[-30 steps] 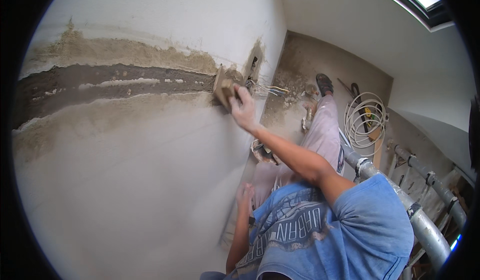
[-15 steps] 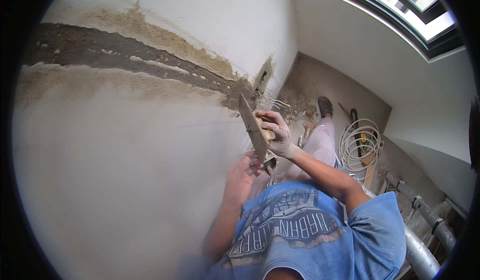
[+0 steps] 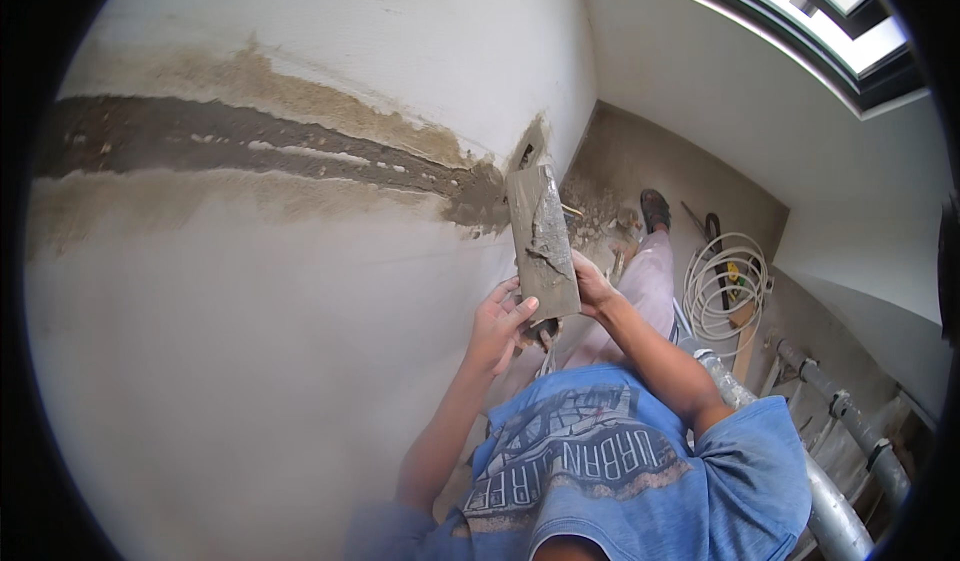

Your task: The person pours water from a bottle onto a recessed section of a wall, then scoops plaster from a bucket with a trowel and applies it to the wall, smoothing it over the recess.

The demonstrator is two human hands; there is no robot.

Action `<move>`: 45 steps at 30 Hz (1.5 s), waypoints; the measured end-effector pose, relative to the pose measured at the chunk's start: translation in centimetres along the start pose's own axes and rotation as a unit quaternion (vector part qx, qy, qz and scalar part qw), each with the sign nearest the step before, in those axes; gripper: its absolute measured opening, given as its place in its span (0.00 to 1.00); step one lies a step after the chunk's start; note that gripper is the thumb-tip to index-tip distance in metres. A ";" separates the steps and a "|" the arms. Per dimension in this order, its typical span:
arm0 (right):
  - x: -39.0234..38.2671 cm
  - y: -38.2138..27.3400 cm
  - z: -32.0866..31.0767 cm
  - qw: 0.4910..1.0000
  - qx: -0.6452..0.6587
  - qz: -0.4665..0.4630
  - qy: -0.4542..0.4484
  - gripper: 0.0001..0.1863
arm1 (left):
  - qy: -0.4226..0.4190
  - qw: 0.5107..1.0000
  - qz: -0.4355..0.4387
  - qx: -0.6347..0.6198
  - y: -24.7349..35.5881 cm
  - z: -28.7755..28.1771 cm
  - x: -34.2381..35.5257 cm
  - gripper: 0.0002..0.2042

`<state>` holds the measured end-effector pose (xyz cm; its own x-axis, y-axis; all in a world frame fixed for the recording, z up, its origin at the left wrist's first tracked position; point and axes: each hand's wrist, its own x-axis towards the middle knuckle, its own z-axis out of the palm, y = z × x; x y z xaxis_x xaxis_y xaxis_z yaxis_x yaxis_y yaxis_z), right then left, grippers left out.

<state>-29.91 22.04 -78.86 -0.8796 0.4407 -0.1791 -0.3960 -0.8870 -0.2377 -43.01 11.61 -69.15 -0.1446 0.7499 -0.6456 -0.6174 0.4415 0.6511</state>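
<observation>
A rectangular plastering trowel [image 3: 535, 286] is held up with its flat face turned toward me, and a ridge of wet grey mortar [image 3: 547, 223] clings along that face. Behind the blade my right hand [image 3: 594, 287] grips it from the right; its fingers and the handle are hidden. At the lower left corner my left hand [image 3: 492, 329] is closed on the edge, its thumb lying on the face. Just beyond the blade's top, the wall chase [image 3: 250, 151], partly filled with dark mortar, ends beside a small recess [image 3: 530, 148] in the wall.
Metal scaffold tubes [image 3: 832, 501] run along my right side. A coiled pale cable [image 3: 712, 309] lies on the floor near a wooden strip [image 3: 745, 353]. Rubble [image 3: 595, 221] is scattered by the wall's foot. A dark-framed window [image 3: 850, 61] stands at upper right.
The trowel has turned from edge-on to face me, showing its mortar. My left hand's thumb has come onto the blade's face, while my right hand has passed behind it.
</observation>
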 end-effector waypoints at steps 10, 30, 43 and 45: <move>8.1 1.5 -2.2 0.932 -0.227 -0.164 0.229 0.20 | 0.348 0.623 0.489 0.501 7.2 -2.7 -9.5 0.16; 13.7 12.2 -8.7 0.858 -0.284 -0.205 0.376 0.17 | 0.277 0.093 0.834 0.469 17.1 -17.5 -22.5 0.15; 17.4 8.4 -7.5 0.929 -0.003 -0.267 0.255 0.23 | 0.327 0.149 0.810 0.463 16.8 -13.0 -19.5 0.15; 17.3 7.5 -3.9 0.942 -0.001 -0.266 0.205 0.22 | 0.344 0.134 0.793 0.485 16.6 -12.6 -20.9 0.15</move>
<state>-47.04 23.60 -87.50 -0.3808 0.8391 -0.3884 -0.7512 -0.5256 -0.3992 -59.96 -2.96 -49.84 0.2563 0.2038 0.9448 0.9541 0.1030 -0.2811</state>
